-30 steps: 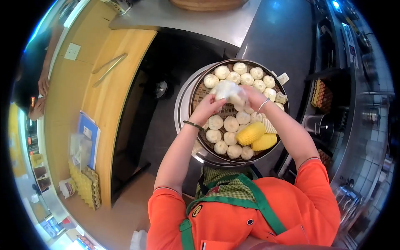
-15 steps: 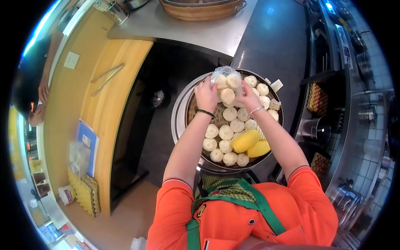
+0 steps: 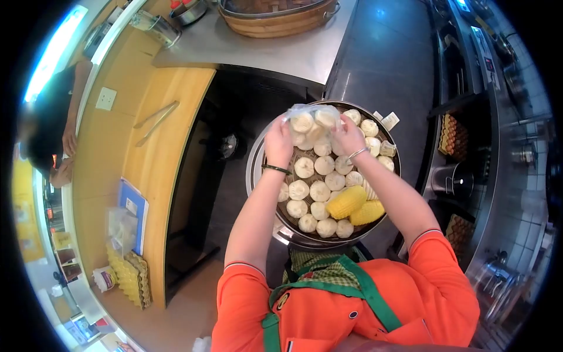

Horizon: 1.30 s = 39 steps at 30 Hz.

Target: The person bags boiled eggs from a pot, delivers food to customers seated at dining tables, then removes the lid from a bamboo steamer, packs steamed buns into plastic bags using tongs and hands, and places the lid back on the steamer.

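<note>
A clear plastic bag (image 3: 314, 120) with several white buns inside is held up over a round woven steamer tray (image 3: 271, 154). My left hand (image 3: 279, 142) is closed on the bag's left edge, and my right hand (image 3: 348, 137) grips its right edge. Below the bag, several pleated white buns (image 3: 319, 191) lie on the tray in loose rows. Two pieces of yellow corn (image 3: 346, 202) rest among them at the lower right. More buns (image 3: 369, 128) sit along the tray's right side.
Metal tongs (image 3: 156, 123) lie on the wooden counter (image 3: 190, 100) at left, near a blue clipboard (image 3: 134, 214). A wooden steamer (image 3: 275, 24) stands at the top. Egg trays (image 3: 450, 136) are on a right shelf. A person's hands (image 3: 66, 154) show at far left.
The bag of buns has been turned and spread between my hands. My left hand has moved left, away from my right, and the bag now hangs wider over the tray's top.
</note>
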### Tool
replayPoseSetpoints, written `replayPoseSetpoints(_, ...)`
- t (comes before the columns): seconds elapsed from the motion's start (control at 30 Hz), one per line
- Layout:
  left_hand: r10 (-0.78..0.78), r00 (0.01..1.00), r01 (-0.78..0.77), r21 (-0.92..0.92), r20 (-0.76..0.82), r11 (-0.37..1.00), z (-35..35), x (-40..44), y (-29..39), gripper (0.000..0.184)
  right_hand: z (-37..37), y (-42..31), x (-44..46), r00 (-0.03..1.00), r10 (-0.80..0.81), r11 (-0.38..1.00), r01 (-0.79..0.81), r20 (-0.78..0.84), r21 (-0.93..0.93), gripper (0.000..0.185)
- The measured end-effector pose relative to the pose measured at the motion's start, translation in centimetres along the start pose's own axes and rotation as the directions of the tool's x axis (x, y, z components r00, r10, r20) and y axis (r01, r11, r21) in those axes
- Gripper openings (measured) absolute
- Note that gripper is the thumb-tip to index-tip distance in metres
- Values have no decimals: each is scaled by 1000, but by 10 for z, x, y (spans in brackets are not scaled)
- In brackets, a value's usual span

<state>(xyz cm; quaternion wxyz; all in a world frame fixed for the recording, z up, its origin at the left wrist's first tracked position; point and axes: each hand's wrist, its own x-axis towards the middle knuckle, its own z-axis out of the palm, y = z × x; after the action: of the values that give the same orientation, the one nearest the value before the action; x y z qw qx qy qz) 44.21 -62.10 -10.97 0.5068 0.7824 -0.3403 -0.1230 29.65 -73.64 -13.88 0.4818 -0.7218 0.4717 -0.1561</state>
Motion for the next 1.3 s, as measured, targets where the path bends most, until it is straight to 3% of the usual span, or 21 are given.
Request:
replayPoseSetpoints(0.07,-174,983,178,-67,61,982,-4,7,4,23,-24,-24,-4,971,164,860,-226,172,458,52)
replayPoseSetpoints(0.1,-225,972,231,-118,60,966,-9,11,15,22,-33,-42,-6,957,196,686,-289,214,668,56)
replayPoseSetpoints(0.2,-306,947,322,-281,102,904,-26,15,30,22,-72,-58,0,925,201,559,-378,321,738,57)
replayPoseSetpoints(0.23,-238,969,245,-151,65,958,-35,13,33,22,-83,-63,-2,925,198,559,-378,323,738,57)
replayPoseSetpoints(0.27,14,1000,-14,9,-3,1000,-36,16,3,20,-93,-68,-5,951,187,686,-306,247,660,57)
replayPoseSetpoints(0.33,37,992,-45,66,117,997,-47,9,0,16,-105,-62,-4,971,155,799,-231,180,556,56)
replayPoseSetpoints(0.4,-141,977,169,-181,158,969,-43,1,3,15,-106,-57,4,973,91,936,-157,213,315,52)
replayPoseSetpoints(0.43,-148,980,168,-161,130,973,-39,-4,1,14,-106,-55,3,989,35,980,-63,144,191,48)
replayPoseSetpoints(0.47,-27,998,30,-59,51,998,-34,-10,-3,14,-104,-56,-1,988,26,981,-55,153,187,48)
replayPoseSetpoints(0.53,-16,983,21,-28,180,999,-37,-16,3,16,-101,-56,-2,960,-126,984,154,250,-94,45)
replayPoseSetpoints(0.63,-110,940,212,-298,323,931,-47,-28,15,28,-102,-97,-37,908,-387,710,405,161,-576,48)
replayPoseSetpoints(0.67,-114,942,218,-317,315,923,-62,-27,18,32,-100,-110,-42,878,-441,667,461,189,-585,49)
replayPoseSetpoints(0.73,68,973,-13,-245,219,969,-106,-17,12,35,-91,-135,-52,853,-479,638,500,208,-585,47)
replayPoseSetpoints(0.77,175,974,-174,-17,145,985,-130,-2,-18,29,-83,-143,-55,850,-490,622,497,195,-605,45)
replayPoseSetpoints(0.83,225,974,-211,235,-37,949,-188,37,-71,17,-64,-162,-70,846,-522,631,465,103,-621,44)
replayPoseSetpoints(0.9,46,994,10,508,-98,861,-249,79,-122,22,-47,-172,-80,837,-539,628,472,91,-619,43)
replayPoseSetpoints(0.93,74,988,27,620,-137,784,-276,97,-158,28,-40,-175,-85,832,-549,630,475,81,-614,43)
replayPoseSetpoints(1.1,-33,983,176,870,-182,461,-337,156,-239,44,-1,-184,-107,860,-499,636,448,108,-629,47)
replayPoseSetpoints(1.17,-49,986,163,877,-158,451,-343,174,-246,47,8,-188,-112,880,-456,657,434,134,-616,46)
replayPoseSetpoints(1.23,-229,965,206,914,-130,351,-345,185,-248,39,20,-189,-112,900,-418,684,404,127,-608,46)
replayPoseSetpoints(1.3,-262,965,26,980,27,196,-342,180,-231,26,31,-188,-115,909,-382,725,408,168,-556,45)
